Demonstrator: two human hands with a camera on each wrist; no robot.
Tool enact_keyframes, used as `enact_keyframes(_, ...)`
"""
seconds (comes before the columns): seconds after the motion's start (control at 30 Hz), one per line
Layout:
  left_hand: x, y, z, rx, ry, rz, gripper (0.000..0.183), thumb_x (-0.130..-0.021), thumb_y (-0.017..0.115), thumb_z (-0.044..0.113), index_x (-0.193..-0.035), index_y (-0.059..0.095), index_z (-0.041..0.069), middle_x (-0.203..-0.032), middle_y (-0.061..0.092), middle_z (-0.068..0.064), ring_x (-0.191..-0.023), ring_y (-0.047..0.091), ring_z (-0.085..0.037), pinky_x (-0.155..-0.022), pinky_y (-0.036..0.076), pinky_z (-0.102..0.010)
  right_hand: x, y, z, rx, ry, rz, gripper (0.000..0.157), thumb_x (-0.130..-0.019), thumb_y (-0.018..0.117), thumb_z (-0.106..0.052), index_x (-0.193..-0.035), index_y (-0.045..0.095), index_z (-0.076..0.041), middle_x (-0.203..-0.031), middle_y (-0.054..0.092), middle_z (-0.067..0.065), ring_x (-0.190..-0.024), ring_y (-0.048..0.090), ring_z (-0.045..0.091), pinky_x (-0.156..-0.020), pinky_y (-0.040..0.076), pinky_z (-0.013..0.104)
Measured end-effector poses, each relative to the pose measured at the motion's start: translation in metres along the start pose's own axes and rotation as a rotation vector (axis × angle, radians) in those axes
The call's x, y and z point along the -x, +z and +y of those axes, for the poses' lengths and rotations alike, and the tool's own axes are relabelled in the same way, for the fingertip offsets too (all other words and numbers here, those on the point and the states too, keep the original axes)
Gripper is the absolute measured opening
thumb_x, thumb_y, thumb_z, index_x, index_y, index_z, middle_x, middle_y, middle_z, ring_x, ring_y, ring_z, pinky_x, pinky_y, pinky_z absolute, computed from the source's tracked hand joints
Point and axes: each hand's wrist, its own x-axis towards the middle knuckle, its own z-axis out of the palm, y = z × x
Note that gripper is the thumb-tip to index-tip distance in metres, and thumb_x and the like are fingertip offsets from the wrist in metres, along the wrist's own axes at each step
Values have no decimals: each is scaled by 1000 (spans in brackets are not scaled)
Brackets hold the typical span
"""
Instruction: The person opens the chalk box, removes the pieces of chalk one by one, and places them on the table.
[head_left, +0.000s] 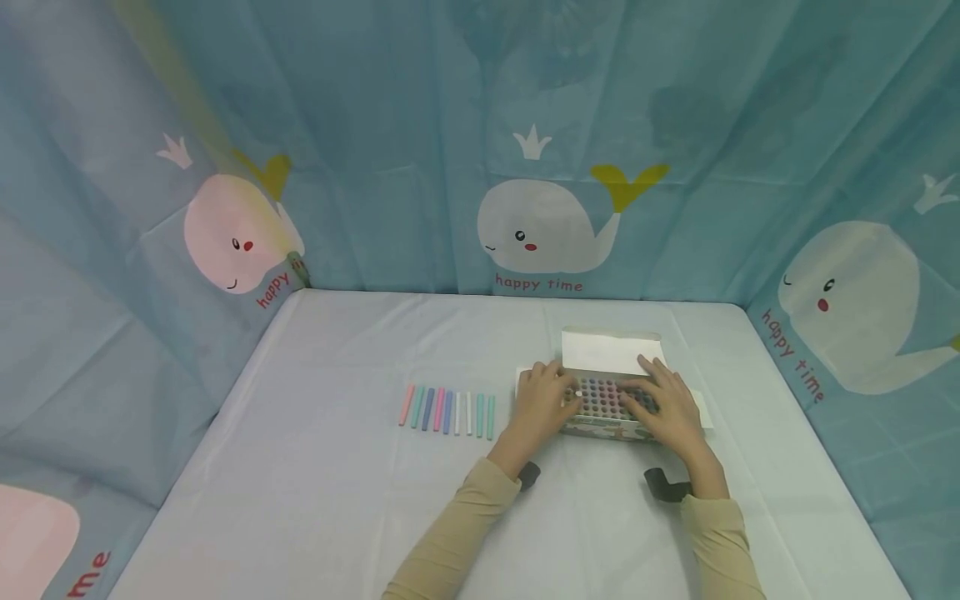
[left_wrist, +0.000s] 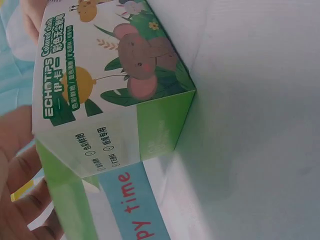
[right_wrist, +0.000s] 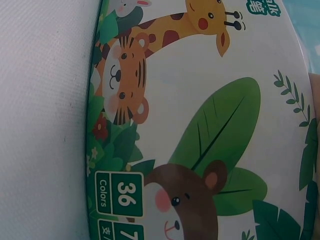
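Note:
An opened cardboard box of coloured chalk (head_left: pixel 607 430) holds rows of upright sticks, seen end-on in the head view. My left hand (head_left: pixel 542 402) is at its left end, with thumb and forefinger pinching a white chalk (head_left: pixel 579 393) that stands a little above the others. Over the right part of the rows lies my right hand (head_left: pixel 667 410), fingers spread and thumb and forefinger apart at the chalk tops. In the left wrist view, fingers (left_wrist: pixel 25 197) show beside an open end flap. Printed animals cover the box front (right_wrist: pixel 165 100) in the right wrist view.
Left of the box, several chalk sticks (head_left: pixel 447 412) lie side by side in a row, pink, green, blue and white. The raised lid (head_left: pixel 611 352) stands behind the box. A white cloth (head_left: pixel 315 500) covers the table, and a whale-print curtain (head_left: pixel 390 225) hangs behind.

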Motion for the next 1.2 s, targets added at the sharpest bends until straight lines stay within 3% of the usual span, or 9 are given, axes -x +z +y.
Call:
enact_keyframes(0.3, 0, -1, 1, 70, -17, 53, 16, -84, 66, 32, -95, 69, 21, -99, 60, 7, -85, 48, -10, -80, 39, -28, 0, 0, -1, 0, 12, -10, 28, -83, 68, -32, -104, 67, -15, -143, 38, 20, -135, 25, 41, -110, 11, 57)
enact_keyframes(0.57, 0, -7, 1, 315, -52, 170, 13, -85, 64, 25, -95, 67, 18, -89, 70, 9, -78, 57, -8, -86, 41, -31, 0, 0, -1, 3, 1, -3, 27, -81, 70, -31, -103, 67, -15, -142, 39, 20, -134, 26, 42, -109, 13, 59)
enact_keyframes(0.83, 0, -21, -4, 458, -74, 295, 12, -84, 64, 23, -95, 65, 18, -86, 68, 10, -81, 58, -9, -89, 40, -33, 0, 0, -1, 6, 3, -8, 27, -82, 69, -30, -104, 67, -15, -142, 38, 20, -134, 26, 42, -109, 12, 58)
enact_keyframes(1.03, 1, -35, -13, 481, -106, 374, 12, -84, 65, 22, -95, 65, 19, -84, 68, 9, -81, 58, -8, -89, 41, -36, 1, 0, -1, 4, -5, -7, 26, -82, 69, -29, -103, 67, -15, -142, 39, 20, -134, 26, 42, -109, 12, 59)
enact_keyframes(1.2, 5, -43, -27, 485, -150, 392, 12, -83, 65, 21, -95, 67, 18, -81, 68, 8, -80, 58, -11, -87, 41, -39, 0, -1, -1, 2, -2, -12, 26, -82, 69, -30, -103, 67, -15, -142, 38, 20, -134, 25, 41, -109, 12, 58)
